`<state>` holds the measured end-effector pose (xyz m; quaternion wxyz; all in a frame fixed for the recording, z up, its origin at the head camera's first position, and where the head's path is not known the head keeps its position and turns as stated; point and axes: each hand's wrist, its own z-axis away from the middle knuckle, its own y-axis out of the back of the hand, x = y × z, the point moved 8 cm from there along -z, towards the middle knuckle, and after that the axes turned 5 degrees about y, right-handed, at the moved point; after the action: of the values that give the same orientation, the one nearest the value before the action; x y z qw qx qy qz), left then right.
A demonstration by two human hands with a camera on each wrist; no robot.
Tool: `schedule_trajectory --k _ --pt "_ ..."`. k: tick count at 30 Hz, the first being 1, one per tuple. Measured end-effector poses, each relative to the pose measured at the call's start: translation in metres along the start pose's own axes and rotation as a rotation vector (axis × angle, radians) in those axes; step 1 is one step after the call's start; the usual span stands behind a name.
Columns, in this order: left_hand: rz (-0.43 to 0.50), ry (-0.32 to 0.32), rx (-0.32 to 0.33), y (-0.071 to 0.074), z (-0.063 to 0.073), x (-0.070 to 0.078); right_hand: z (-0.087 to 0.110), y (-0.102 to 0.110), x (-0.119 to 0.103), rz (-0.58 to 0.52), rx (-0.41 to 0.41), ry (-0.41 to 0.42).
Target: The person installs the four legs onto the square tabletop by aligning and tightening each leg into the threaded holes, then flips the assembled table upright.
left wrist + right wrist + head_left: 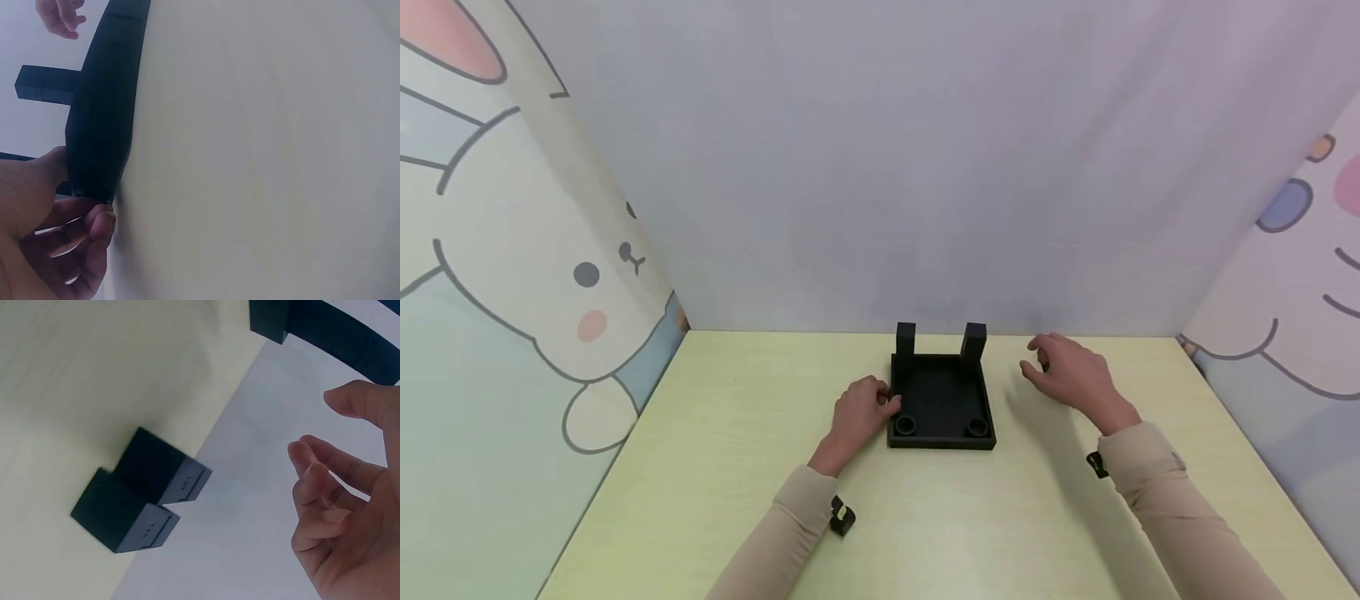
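A black square tray (943, 400) lies on the table, with two upright posts (973, 342) at its back and two round rings (977, 427) in its front corners. My left hand (859, 417) pinches the tray's left wall; in the left wrist view the thumb (55, 164) lies on one side and the fingers (100, 225) on the other. To the tray's right, my right hand (1071, 372) hovers over the table, thumb apart from loosely bent fingers, holding nothing. Two dark blocks (122, 509) stand side by side near it in the right wrist view; in the head view the hand mostly hides them.
The pale yellow table (745, 417) ends at a plain light curtain (880, 167) behind the tray. Panels with cartoon animals (535, 217) flank it left and right. A small black device (842, 516) is worn at my left wrist, another (1097, 464) at my right.
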<state>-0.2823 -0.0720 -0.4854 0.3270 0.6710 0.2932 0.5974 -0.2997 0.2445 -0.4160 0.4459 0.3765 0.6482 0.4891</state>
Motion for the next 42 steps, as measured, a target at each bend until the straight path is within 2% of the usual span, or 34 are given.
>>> schedule_trajectory --k 8,22,35,42 --pt "-0.015 0.011 -0.012 -0.002 -0.001 -0.002 0.014 -0.012 0.027 0.001 -0.015 -0.076" --pt "-0.006 0.029 -0.014 -0.001 0.0 -0.002 0.031 -0.024 0.062 -0.002 -0.061 -0.178" --pt "-0.002 0.017 -0.014 -0.001 0.0 0.0 0.038 -0.031 0.069 -0.015 -0.076 -0.23" --pt "0.004 0.047 -0.005 -0.002 0.0 -0.004 0.039 -0.028 0.071 -0.018 -0.068 -0.242"
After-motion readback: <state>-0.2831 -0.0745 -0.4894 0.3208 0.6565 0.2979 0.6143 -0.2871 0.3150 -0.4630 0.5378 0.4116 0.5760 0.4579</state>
